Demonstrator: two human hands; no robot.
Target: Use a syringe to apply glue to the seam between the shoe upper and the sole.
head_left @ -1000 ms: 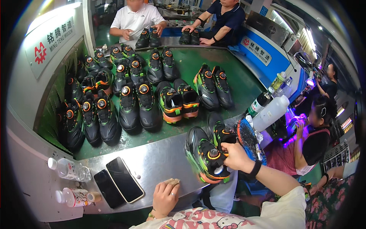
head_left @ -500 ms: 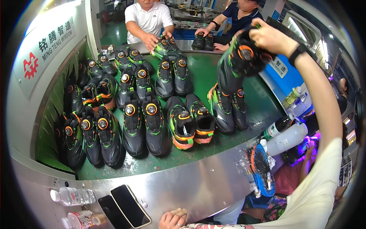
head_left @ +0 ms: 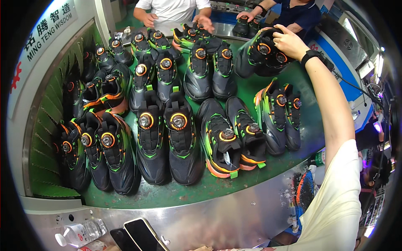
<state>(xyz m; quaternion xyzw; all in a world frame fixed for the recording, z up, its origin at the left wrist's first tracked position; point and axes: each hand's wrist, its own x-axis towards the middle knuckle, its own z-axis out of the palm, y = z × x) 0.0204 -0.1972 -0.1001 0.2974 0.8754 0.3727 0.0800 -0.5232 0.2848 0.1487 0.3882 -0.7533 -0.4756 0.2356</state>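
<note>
My right hand (head_left: 289, 42) is closed on the upper part of a pair of black sneakers (head_left: 258, 57) with orange-ringed dials. It holds them tilted over the far right of the green surface (head_left: 251, 90), toes to the left. Nearest below them stands another pair of sneakers (head_left: 276, 121), black with green and orange sides. At the bottom edge only a beige sliver, seemingly the fingertip covering of my left hand (head_left: 204, 248), shows; its fingers are hidden. In the middle front, a pair of sneakers (head_left: 222, 138) lies with heels toward me.
Several more pairs of sneakers (head_left: 163, 138) stand in rows to the left. A metal ledge (head_left: 201, 217) runs along the front, with phones (head_left: 144, 234) and a water bottle (head_left: 81, 232). Two people stand across, one in white (head_left: 173, 10), one in dark blue (head_left: 299, 14).
My right hand has moved the sneakers away from me, off the standing pair. My left hand has slipped almost out of view. The person in white has let go of a pair. The view has shifted.
</note>
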